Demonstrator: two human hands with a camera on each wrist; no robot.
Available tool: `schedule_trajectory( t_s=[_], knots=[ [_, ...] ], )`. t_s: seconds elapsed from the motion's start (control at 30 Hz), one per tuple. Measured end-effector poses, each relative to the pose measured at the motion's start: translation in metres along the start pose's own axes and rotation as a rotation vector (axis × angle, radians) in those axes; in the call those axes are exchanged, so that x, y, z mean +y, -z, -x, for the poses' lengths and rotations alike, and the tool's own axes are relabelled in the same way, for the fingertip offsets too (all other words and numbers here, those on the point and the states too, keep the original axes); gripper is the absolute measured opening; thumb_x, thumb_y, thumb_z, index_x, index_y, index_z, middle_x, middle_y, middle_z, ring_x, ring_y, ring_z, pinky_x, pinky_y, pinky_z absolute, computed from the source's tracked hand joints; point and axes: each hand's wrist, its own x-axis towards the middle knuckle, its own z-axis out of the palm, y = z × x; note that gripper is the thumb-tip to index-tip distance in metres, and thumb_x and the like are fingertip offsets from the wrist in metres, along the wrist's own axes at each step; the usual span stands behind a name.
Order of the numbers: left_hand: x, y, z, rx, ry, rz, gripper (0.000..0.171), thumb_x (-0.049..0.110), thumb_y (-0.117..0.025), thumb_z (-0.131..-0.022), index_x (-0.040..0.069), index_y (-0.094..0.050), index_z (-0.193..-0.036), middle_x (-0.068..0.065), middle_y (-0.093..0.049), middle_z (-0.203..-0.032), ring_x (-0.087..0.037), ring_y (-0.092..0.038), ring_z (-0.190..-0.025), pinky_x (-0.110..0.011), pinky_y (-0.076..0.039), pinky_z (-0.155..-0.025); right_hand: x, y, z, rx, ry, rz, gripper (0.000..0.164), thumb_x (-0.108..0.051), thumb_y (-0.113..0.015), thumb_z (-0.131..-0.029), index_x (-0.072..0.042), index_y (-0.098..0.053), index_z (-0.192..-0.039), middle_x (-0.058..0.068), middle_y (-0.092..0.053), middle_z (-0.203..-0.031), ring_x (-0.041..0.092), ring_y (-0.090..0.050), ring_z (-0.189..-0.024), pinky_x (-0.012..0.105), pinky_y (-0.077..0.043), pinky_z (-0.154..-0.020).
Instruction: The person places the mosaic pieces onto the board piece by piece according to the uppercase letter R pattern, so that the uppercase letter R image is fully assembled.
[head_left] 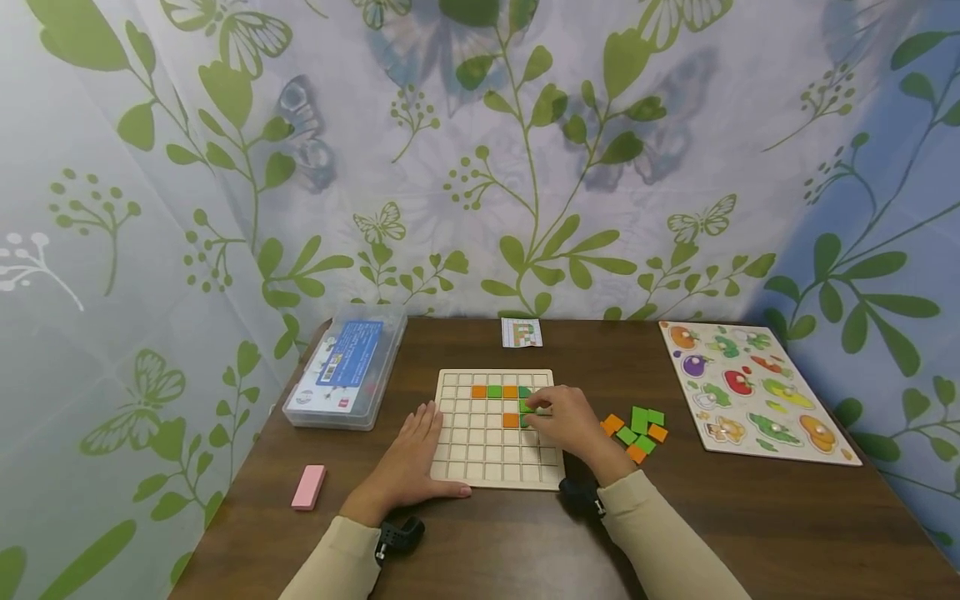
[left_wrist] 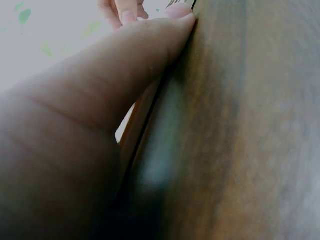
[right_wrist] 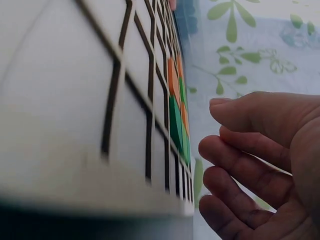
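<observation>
A pale wooden grid board (head_left: 471, 456) lies on the table with orange and green square tiles in its upper right cells. Spread flat, my left hand (head_left: 405, 460) rests along the board's left side, its thumb at the near edge. My right hand (head_left: 564, 415) is over the right side of the board, fingertips by a green tile (head_left: 527, 406). In the right wrist view, its loosely bent fingers (right_wrist: 225, 150) stand off the board with no tile visible between thumb and fingers. An orange tile (head_left: 511, 421) sits just left of those fingertips. The hand partly covers the rightmost cells.
Loose orange and green tiles (head_left: 639, 419) lie right of the right hand. A vegetable puzzle board (head_left: 720, 379) is farther right. At the left are a clear plastic case (head_left: 363, 417) and a pink block (head_left: 308, 487). A pattern card (head_left: 521, 332) lies behind the grid board.
</observation>
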Motion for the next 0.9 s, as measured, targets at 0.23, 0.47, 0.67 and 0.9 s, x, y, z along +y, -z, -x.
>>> schedule_trajectory(
  t_s=[0.23,0.47,0.67,0.9],
  knots=[
    [0.001,0.002,-0.003,-0.011,0.007,-0.013,0.143,0.093,-0.063,-0.074,-0.006,-0.015,-0.165,-0.024,-0.008,-0.172,-0.037,-0.006,-0.159,-0.05,-0.009,-0.126,0.021,0.023,0.01,0.047,-0.062,0.052,0.019,-0.015,-0.086,-0.091,-0.006,-0.081,-0.106,0.003,-0.075,-0.102,0.025,-0.068,-0.091,0.047,-0.058,-0.082],
    [0.002,0.003,-0.002,-0.008,0.001,-0.006,0.142,0.092,-0.064,-0.075,-0.007,-0.017,-0.164,-0.025,-0.01,-0.172,-0.038,-0.008,-0.158,-0.05,-0.01,-0.126,0.045,0.046,0.025,0.088,-0.097,0.114,0.018,-0.015,-0.086,-0.09,-0.006,-0.08,-0.105,0.006,-0.076,-0.103,0.03,-0.07,-0.095,0.053,-0.057,-0.086],
    [0.002,0.003,0.0,-0.006,-0.006,0.002,0.143,0.093,-0.062,-0.074,-0.007,-0.018,-0.164,-0.025,-0.009,-0.172,-0.038,-0.008,-0.158,-0.049,-0.01,-0.126,0.06,0.071,0.039,0.114,-0.118,0.143,0.02,-0.015,-0.085,-0.091,-0.004,-0.08,-0.107,0.01,-0.076,-0.104,0.032,-0.07,-0.094,0.056,-0.058,-0.085],
    [0.001,0.001,0.001,-0.002,-0.006,0.004,0.142,0.093,-0.063,-0.074,-0.007,-0.017,-0.164,-0.025,-0.01,-0.172,-0.038,-0.008,-0.158,-0.05,-0.01,-0.126,0.077,0.096,0.051,0.117,-0.147,0.117,0.021,-0.014,-0.083,-0.093,-0.001,-0.079,-0.11,0.01,-0.077,-0.104,0.035,-0.07,-0.096,0.058,-0.057,-0.087]
  ],
)
